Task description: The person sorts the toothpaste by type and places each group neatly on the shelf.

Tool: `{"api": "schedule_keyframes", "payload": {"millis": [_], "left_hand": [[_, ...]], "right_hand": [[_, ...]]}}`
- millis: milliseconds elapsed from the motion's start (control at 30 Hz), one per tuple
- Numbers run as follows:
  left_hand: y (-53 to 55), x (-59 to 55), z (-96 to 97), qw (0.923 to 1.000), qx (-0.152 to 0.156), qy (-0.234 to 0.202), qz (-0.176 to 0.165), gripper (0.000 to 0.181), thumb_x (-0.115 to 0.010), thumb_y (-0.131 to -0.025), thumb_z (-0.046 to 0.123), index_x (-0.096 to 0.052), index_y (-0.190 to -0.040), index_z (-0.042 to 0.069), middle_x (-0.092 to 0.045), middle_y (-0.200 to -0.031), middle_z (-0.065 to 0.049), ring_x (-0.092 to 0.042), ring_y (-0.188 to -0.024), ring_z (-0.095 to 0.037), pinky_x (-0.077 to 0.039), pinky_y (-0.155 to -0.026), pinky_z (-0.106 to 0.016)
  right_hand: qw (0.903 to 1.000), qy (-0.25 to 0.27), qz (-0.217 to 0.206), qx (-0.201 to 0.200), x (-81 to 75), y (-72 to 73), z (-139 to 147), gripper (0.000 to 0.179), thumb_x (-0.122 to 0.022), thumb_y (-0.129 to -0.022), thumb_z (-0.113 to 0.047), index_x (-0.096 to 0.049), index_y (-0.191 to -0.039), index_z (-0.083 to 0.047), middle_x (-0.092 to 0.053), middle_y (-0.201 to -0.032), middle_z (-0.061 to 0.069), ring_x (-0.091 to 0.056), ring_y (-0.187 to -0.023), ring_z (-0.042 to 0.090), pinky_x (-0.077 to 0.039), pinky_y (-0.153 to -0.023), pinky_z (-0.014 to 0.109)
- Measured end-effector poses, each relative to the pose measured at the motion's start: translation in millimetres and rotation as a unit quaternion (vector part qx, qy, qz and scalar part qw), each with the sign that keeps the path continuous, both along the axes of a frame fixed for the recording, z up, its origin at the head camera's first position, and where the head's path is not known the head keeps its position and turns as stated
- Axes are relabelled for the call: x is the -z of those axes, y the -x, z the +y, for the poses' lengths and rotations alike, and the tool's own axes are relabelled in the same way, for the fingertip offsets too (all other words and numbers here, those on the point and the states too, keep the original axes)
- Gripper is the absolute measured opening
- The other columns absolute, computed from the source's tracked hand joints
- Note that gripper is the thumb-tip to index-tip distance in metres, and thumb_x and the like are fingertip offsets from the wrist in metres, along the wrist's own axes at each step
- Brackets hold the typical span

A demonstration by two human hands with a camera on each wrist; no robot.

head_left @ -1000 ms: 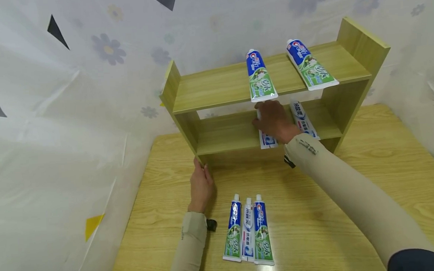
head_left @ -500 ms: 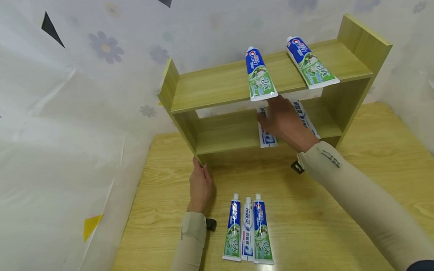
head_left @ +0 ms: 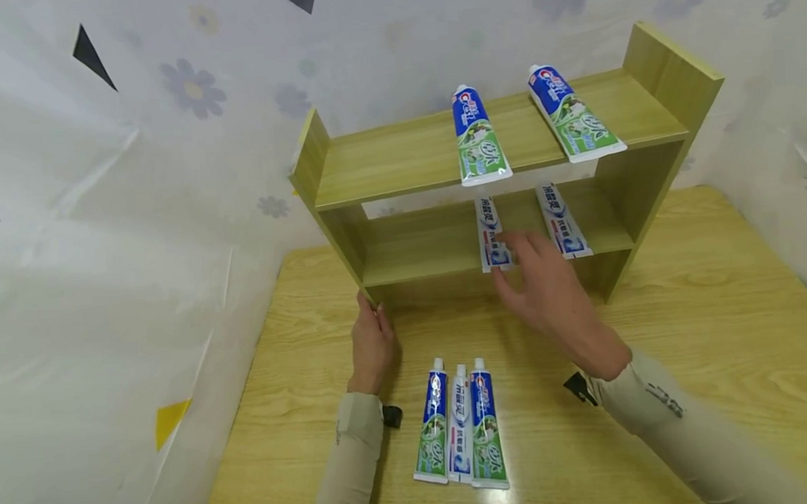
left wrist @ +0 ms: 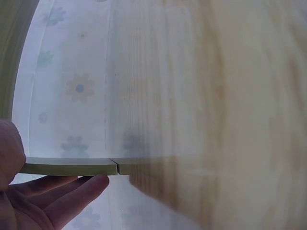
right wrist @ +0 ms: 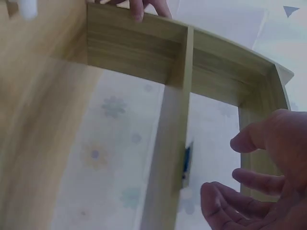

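Observation:
A wooden two-tier shelf (head_left: 417, 248) stands on the table. My left hand (head_left: 371, 347) grips the lower end of its left side panel, thumb on one face and fingers on the other in the left wrist view. My right hand (head_left: 550, 291) holds nothing; its fingers are spread loosely in front of the lower tier. Its fingertips overlap the lower end of a white toothpaste tube (head_left: 488, 222) lying there. Another white toothpaste tube (head_left: 561, 222) lies to the right on that tier. Above, two blue-green toothpaste tubes, a left one (head_left: 480, 140) and a right one (head_left: 576, 117), poke over the front edge.
On the table (head_left: 301, 377) in front of the shelf lie three toothpaste tubes side by side: a blue-green one (head_left: 432, 427), a white one (head_left: 460, 430) and another blue-green one (head_left: 487, 429). A patterned sheet (head_left: 224, 162) hangs behind and to the left.
My right hand has drawn back from the lower tier, down and to the right, uncovering the white tube. The left hand keeps its grip on the shelf.

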State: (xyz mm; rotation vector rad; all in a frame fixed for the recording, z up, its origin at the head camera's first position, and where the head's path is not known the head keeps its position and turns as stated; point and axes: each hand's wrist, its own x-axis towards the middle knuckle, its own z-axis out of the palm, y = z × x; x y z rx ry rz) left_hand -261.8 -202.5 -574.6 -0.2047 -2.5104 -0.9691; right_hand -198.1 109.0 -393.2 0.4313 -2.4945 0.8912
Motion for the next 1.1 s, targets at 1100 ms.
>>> {"api": "schedule_keyframes", "payload": {"millis": [1100], "left_hand": [[-19.5, -26.0, 9.0, 0.9991, 0.019, -0.038, 0.001, 0.044, -0.036, -0.12, 0.021, -0.038, -0.159, -0.001, -0.07, -0.127, -0.038, -0.076, -0.107, -0.051, -0.063, -0.091, -0.063]], "right_hand": [[0.96, -0.022, -0.279, -0.01, 105.7, -83.1, -36.4, 0.073, -0.084, -0.097, -0.025, -0.051, -0.16, -0.011, -0.058, -0.147, 0.024, -0.071, -0.107, 0.03, -0.066, -0.087, 0.049]]}}
